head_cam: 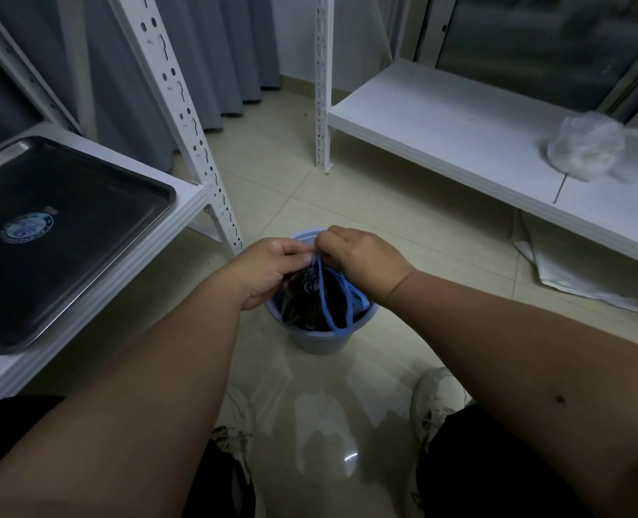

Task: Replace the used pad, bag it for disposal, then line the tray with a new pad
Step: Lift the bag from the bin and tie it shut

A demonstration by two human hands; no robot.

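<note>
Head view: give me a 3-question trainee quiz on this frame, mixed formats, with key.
1. True or false: the metal tray on the left shelf already has a new pad in it.
2. What do the left hand and right hand pinch?
A. blue drawstring
B. tray rim
C. clear plastic bag
3. The black bag sits in the ____.

Key: 1 false; 2 A; 3 bucket
</note>
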